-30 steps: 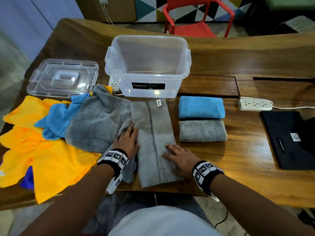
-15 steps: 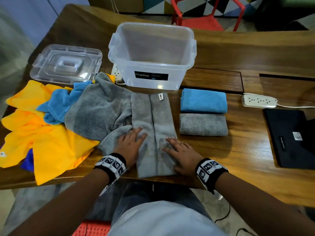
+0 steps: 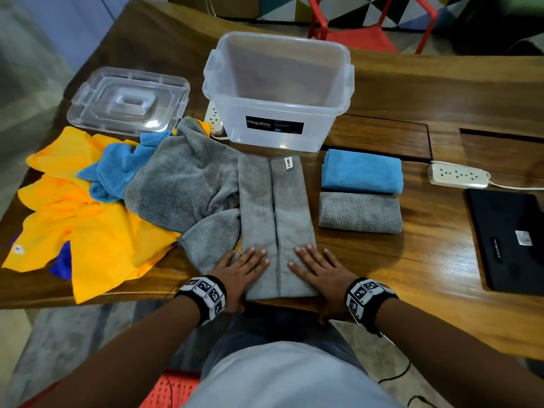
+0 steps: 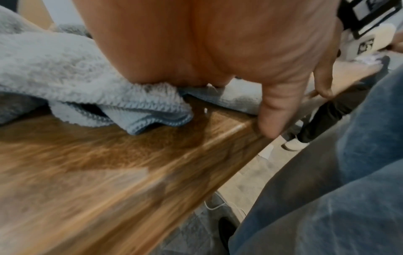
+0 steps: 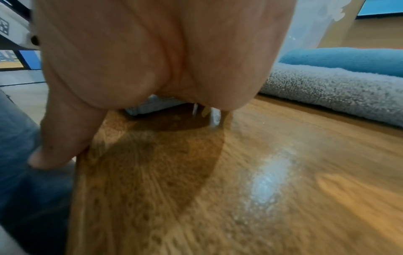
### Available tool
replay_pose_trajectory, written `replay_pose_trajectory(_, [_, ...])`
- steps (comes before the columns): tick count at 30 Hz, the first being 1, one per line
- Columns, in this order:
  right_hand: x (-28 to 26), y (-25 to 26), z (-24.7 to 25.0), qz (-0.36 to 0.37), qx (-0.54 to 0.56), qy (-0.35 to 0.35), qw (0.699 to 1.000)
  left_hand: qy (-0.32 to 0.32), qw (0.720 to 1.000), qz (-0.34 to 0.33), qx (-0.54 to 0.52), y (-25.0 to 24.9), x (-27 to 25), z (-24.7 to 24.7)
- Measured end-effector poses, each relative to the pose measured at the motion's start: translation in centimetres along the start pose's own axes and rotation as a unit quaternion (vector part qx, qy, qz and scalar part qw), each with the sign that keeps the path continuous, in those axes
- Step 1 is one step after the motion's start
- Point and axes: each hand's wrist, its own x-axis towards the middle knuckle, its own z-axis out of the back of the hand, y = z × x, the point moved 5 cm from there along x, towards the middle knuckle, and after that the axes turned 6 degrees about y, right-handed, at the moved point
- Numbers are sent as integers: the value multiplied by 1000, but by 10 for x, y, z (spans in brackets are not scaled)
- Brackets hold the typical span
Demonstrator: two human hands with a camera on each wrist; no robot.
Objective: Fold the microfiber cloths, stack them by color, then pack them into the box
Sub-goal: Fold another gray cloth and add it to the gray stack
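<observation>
A grey cloth (image 3: 275, 213) lies folded into a long strip in front of me, its two side flaps meeting at a centre seam. My left hand (image 3: 245, 267) presses flat on its near left part, and my right hand (image 3: 316, 269) presses flat on its near right part, both with straight fingers. A folded blue cloth (image 3: 362, 171) and a folded grey cloth (image 3: 359, 212) lie side by side to the right. The clear plastic box (image 3: 279, 89) stands empty behind the strip. In the wrist views my thumbs hang over the table's front edge (image 4: 231, 131).
An unfolded pile lies left: a grey cloth (image 3: 179, 184), a blue cloth (image 3: 117, 166), yellow cloths (image 3: 97, 237). The box lid (image 3: 129, 100) sits at back left. A power strip (image 3: 457, 175) and a black flat item (image 3: 512, 240) lie right. A red chair (image 3: 371, 25) stands behind.
Both hands have slid back along the strip toward me, from its middle to its near end, staying flat on it.
</observation>
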Motion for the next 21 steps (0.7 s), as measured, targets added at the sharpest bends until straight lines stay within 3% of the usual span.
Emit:
replay_pose_trajectory(7, [4, 10, -3, -42, 3, 11, 999, -51, 998, 22, -18, -10, 4, -13])
replay_pose_trajectory(12, [2, 18, 0, -59, 12, -21, 998, -94, 995, 40, -22, -13, -5, -13])
replay_pose_trajectory(14, [-6, 22, 0, -50, 25, -46, 997, -115, 993, 25, -34, -17, -10, -14])
replay_pose_trajectory(18, [-20, 32, -12, -37, 78, -88, 992, -89, 990, -29, -102, -23, -19, -14])
replay_pose_trajectory(21, [-23, 31, -14, -16, 127, -102, 986, -148, 973, -43, -170, -13, -20, -8])
